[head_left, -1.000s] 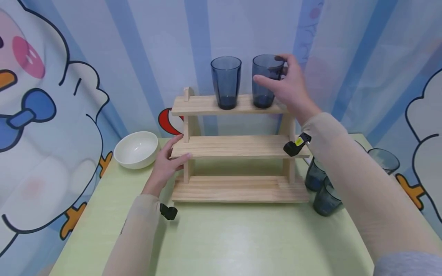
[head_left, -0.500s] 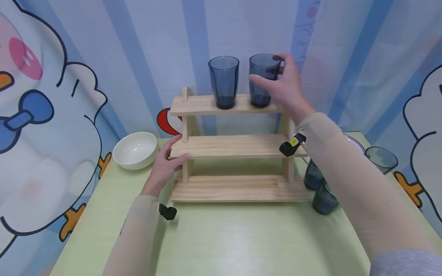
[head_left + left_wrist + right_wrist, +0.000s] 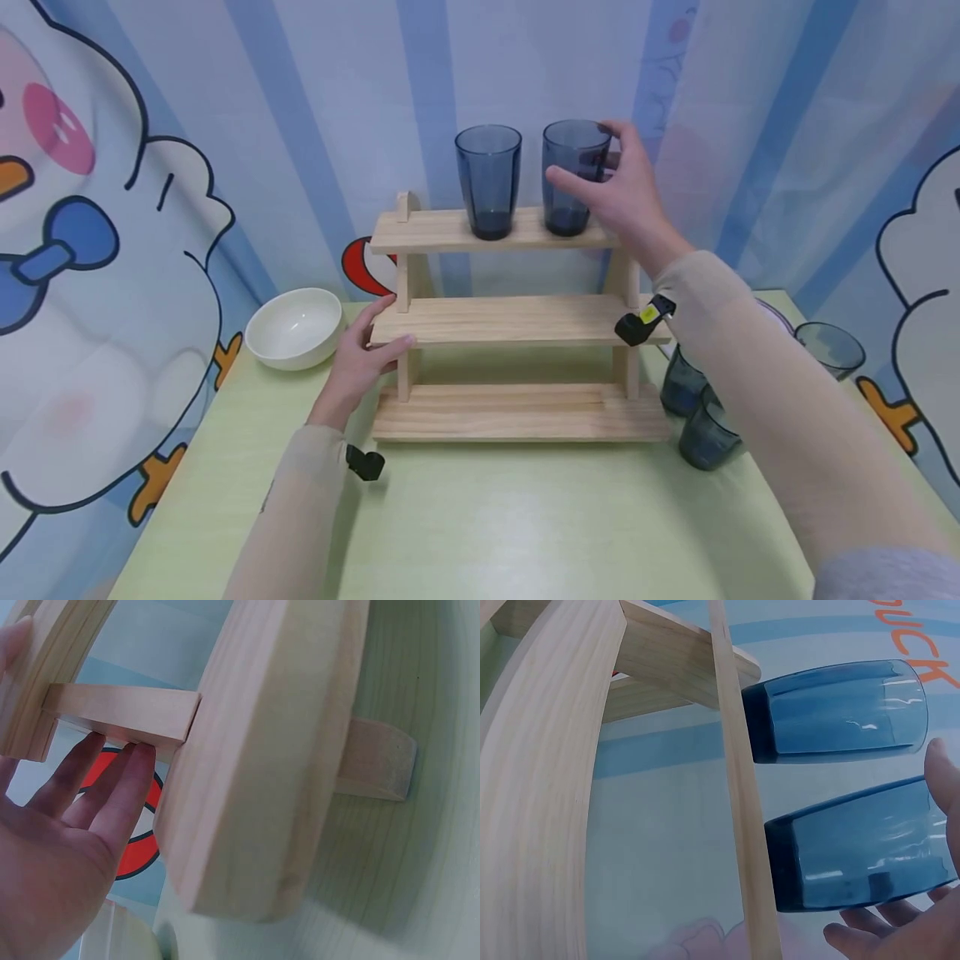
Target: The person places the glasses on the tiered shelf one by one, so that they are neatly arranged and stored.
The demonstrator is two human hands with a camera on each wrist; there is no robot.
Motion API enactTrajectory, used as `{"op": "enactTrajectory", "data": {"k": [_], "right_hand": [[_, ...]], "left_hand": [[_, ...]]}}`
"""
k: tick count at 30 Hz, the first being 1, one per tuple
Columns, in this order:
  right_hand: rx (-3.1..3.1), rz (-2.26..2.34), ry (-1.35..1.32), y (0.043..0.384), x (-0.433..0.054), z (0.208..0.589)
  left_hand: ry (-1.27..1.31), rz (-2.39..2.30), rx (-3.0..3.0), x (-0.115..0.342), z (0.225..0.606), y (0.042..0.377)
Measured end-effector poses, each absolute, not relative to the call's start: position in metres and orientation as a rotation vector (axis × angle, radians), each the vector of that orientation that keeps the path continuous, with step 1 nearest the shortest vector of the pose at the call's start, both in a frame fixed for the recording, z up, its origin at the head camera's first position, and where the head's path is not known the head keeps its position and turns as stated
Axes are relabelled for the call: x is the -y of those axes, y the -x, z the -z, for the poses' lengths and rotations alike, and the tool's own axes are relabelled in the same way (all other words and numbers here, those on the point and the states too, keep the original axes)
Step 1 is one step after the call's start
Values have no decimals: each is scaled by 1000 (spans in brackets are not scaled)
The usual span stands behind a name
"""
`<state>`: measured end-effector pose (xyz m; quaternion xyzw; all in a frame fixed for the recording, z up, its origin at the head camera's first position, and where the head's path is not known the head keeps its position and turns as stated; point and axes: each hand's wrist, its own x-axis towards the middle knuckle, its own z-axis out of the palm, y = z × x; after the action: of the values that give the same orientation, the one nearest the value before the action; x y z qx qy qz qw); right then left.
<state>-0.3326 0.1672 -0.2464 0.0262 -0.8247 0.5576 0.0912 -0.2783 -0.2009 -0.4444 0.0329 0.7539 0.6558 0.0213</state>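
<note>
The right hand (image 3: 626, 196) is grasping the right glass tumbler (image 3: 567, 207) between thumb and fingers; that tumbler is standing upright on the wooden rack's (image 3: 517, 320) top tier, toward its right end. A narrow gap is separating it from the left glass tumbler (image 3: 489, 183), and a wider stretch of board is running on to the tier's left end. The left hand (image 3: 358, 362) is gripping the rack's left edge. A white bowl (image 3: 295, 329) is sitting near the tabletop's (image 3: 525, 533) far left corner; more tumblers (image 3: 708, 437) are standing toward its right edge, partly behind the right sleeve (image 3: 795, 408). The left wrist view is showing fingertips (image 3: 141, 759) touching an upright (image 3: 124, 709), largely hidden from the head view; the right wrist view is adding orange lettering (image 3: 905, 639).
</note>
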Motion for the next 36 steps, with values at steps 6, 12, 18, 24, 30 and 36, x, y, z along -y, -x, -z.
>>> {"op": "enactTrajectory", "data": {"k": [6,12,18,24,30,36], "right_hand": [[2470,-1685,-125,323,-181,246],[2490,-1640,-166,311,-197,244],[2518,-1623,-212,299,-217,247],[2555,-1590,-205,284,-239,254],[2599,-1544,-221,267,-260,262],[2616,-1473,-236,249,-280,273]], "left_hand": [[-104,-2003,-2359,201,443,279],[-105,-2000,-2361,203,443,280],[-92,-1998,-2357,201,443,281],[-91,-1995,-2355,201,443,282],[-90,-1980,-2371,202,443,280],[-97,-1988,-2368,201,443,280]]}}
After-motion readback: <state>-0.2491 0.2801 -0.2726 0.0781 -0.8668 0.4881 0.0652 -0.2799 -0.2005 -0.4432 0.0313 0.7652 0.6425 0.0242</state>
